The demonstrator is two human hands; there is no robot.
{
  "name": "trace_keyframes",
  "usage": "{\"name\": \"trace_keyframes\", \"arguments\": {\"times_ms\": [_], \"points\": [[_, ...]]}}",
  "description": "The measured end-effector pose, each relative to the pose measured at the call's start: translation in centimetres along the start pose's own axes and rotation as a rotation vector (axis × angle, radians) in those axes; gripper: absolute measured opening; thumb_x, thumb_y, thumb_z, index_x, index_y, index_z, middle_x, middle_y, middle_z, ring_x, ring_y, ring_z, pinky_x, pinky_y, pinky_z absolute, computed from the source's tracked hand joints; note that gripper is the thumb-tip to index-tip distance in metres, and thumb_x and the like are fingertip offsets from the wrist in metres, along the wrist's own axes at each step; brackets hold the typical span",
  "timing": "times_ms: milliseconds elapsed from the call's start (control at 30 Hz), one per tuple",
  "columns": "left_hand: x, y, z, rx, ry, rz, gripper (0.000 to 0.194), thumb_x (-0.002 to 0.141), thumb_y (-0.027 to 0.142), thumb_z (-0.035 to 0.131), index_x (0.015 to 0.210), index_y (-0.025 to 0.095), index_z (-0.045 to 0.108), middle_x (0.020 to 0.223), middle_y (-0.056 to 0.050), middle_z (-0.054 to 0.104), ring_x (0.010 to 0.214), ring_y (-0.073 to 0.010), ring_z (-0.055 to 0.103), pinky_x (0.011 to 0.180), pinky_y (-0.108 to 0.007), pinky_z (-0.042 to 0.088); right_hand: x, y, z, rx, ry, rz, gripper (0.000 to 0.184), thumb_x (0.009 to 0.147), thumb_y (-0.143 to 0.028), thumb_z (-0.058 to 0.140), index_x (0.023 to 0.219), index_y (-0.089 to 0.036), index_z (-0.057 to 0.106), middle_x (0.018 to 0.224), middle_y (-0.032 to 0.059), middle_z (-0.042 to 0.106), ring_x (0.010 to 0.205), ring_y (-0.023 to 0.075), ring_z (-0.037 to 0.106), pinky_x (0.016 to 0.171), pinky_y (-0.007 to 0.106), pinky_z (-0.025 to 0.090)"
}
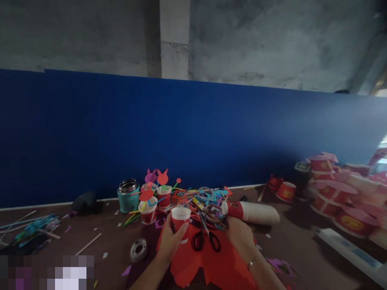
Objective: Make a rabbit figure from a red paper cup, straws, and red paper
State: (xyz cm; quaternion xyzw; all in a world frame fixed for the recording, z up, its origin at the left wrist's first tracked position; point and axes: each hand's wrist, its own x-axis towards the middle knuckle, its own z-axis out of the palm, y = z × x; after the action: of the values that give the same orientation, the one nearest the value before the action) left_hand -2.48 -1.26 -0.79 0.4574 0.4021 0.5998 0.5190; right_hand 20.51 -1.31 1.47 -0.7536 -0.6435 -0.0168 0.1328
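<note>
- The left hand [172, 239] was closed round one smooth red-and-white paper cup [180, 220], a tapered, upright shape above the middle of the surface [111, 243].
- The right hand [240, 235] was bent at the near side of one long stack of cups [258, 213]; its fingertips were hidden, so whether it gripped anything could not be told.
- That stack lay on its side, its nested white rims forming ribs, with a red band at the left end; the number of cups was unclear.
- Between the hands, one pair of scissors [207, 230], metal blades and two black looped handles, lay partly over flat red paper [223, 264] with jagged cuts.
- Toward the surface's far edge, three decorated cups [148, 212] held bendy straws and flat paper cut-outs, some with pointed ears.
- Just left of them stood one teal container [128, 201] with a shiny metal mouth.
- One ring-shaped roll [133, 253] lay nearer, left of the left hand.
- Toward the surface's right edge, drum-shaped red pieces [332, 197] with pink tops were piled, too blurred to count.
</note>
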Motion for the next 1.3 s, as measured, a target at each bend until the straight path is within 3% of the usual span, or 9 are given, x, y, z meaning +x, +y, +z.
{"name": "trace_keyframes", "arguments": {"times_ms": [100,233,300,400,567,767,1000,1133,1300], "points": [[0.0,-0.4,-0.1,-0.003,0.0,-0.015,0.069,0.064,0.043,0.075,0.123,0.018,0.049,0.109,-0.012,0.069,0.098,-0.0267,0.066,0.085,-0.037,0.052,0.1,-0.5,0.0,-0.011,0.045,-0.087,0.022,0.079,-0.012,0.055,0.097,-0.014,0.067,0.103,0.0152,0.068,0.099,0.0275,0.063,0.077,0.031,0.046],[0.3,-1.0,-0.2,-0.017,0.002,0.013,0.07,0.065,0.043,0.075,0.124,0.018,0.048,0.113,-0.013,0.068,0.104,-0.028,0.063,0.09,-0.039,0.05,0.2,-1.1,0.0,0.062,0.117,-0.126,0.029,0.091,-0.016,0.039,0.105,-0.011,0.063,0.094,0.0144,0.071,0.09,0.0253,0.065,0.078,0.032,0.045],[0.4,-1.2,-0.2,-0.025,-0.002,0.024,0.07,0.065,0.043,0.075,0.124,0.018,0.048,0.115,-0.014,0.067,0.105,-0.0274,0.063,0.091,-0.038,0.049,0.1,-1.5,-0.1,0.109,0.139,-0.176,0.032,0.092,-0.014,0.035,0.11,-0.01,0.062,0.102,0.0155,0.07,0.095,0.0251,0.064,0.082,0.032,0.044],[0.5,-1.2,-0.2,-0.02,-0.019,0.028,0.067,0.066,0.044,0.074,0.121,0.016,0.049,0.11,-0.014,0.068,0.099,-0.0257,0.065,0.088,-0.035,0.05,-0.2,-2.1,-0.4,0.106,0.055,-0.244,0.034,0.091,-0.013,0.036,0.111,-0.013,0.064,0.108,0.0136,0.069,0.098,0.0241,0.064,0.084,0.031,0.044],[0.6,-1.6,0.1,0.0,0.05,0.035,0.069,0.062,0.05,0.074,0.118,0.016,0.052,0.105,-0.013,0.07,0.095,-0.026,0.066,0.085,-0.034,0.051,-0.9,-2.5,-1.2,-0.007,-0.061,-0.174,0.033,0.084,-0.007,0.04,0.088,-0.014,0.073,0.091,0.0154,0.072,0.089,0.0286,0.066,0.076,0.036,0.044],[0.5,-1.7,0.3,-0.084,0.076,0.026,0.074,0.06,0.048,0.076,0.122,0.017,0.05,0.11,-0.015,0.068,0.1,-0.0285,0.064,0.088,-0.039,0.05,-1.6,-2.3,-2.3,-0.084,0.139,-0.151,0.024,0.076,-0.006,0.051,0.079,-0.017,0.072,0.099,0.0151,0.068,0.1,0.034,0.058,0.082,0.043,0.039],[0.6,-1.1,0.0,-0.031,0.081,0.012,0.063,0.063,0.047,0.076,0.115,0.018,0.056,0.106,-0.012,0.07,0.098,-0.0265,0.066,0.086,-0.037,0.051,-3.0,-3.9,-3.1,0.359,0.65,-0.589,0.008,0.087,-0.016,0.048,0.082,-0.02,0.052,0.074,0.0021,0.063,0.07,0.0184,0.059,0.071,0.034,0.041],[1.0,-1.8,-0.4,-0.056,0.107,0.036,0.064,0.064,0.047,0.076,0.116,0.017,0.054,0.111,-0.013,0.068,0.101,-0.0271,0.065,0.088,-0.037,0.051,-4.2,-4.2,-1.9,0.542,0.746,-0.846,0.018,0.084,-0.006,0.047,0.093,-0.022,0.05,0.078,0.0033,0.063,0.075,0.0192,0.061,0.069,0.035,0.048],[0.9,-1.6,-0.4,-0.167,0.139,-0.012,0.067,0.069,0.042,0.074,0.125,0.021,0.045,0.123,-0.013,0.062,0.107,-0.0247,0.063,0.091,-0.035,0.049,-4.9,-4.1,-1.2,0.743,0.779,-0.931,0.028,0.082,-0.002,0.047,0.102,-0.021,0.048,0.088,0.0064,0.063,0.08,0.02,0.062,0.068,0.037,0.054]]}}
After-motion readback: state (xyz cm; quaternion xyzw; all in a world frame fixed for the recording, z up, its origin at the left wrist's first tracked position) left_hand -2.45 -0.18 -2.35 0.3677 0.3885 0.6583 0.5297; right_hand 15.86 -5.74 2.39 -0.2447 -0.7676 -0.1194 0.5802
